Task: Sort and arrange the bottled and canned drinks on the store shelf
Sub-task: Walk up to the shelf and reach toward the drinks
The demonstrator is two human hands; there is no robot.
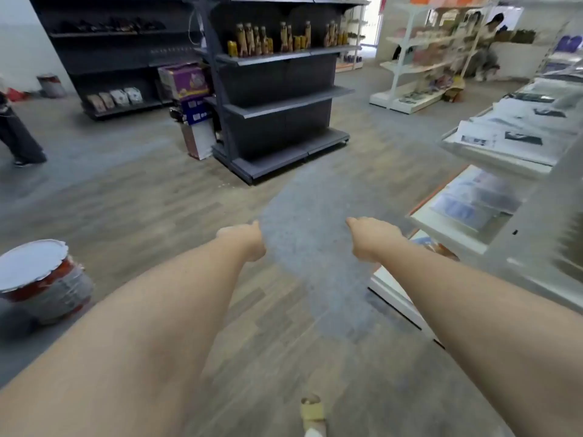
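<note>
A dark grey store shelf (284,102) stands across the aisle ahead. On its upper board sit several tall brown bottles (249,41) and yellow cans (232,48), in loose groups. The boards below them are bare. Both my arms stretch forward over the floor, far short of the shelf. My left hand (249,239) hangs with its fingers curled down and nothing in it. My right hand (367,238) is the same, fingers curled under, holding nothing.
A white rack (492,159) with flat packets runs along my right. A paint bucket (41,279) stands at lower left. Stacked cartons (189,102) lean by the shelf's left end. One person walks at far left (15,134), another crouches at back right (487,48).
</note>
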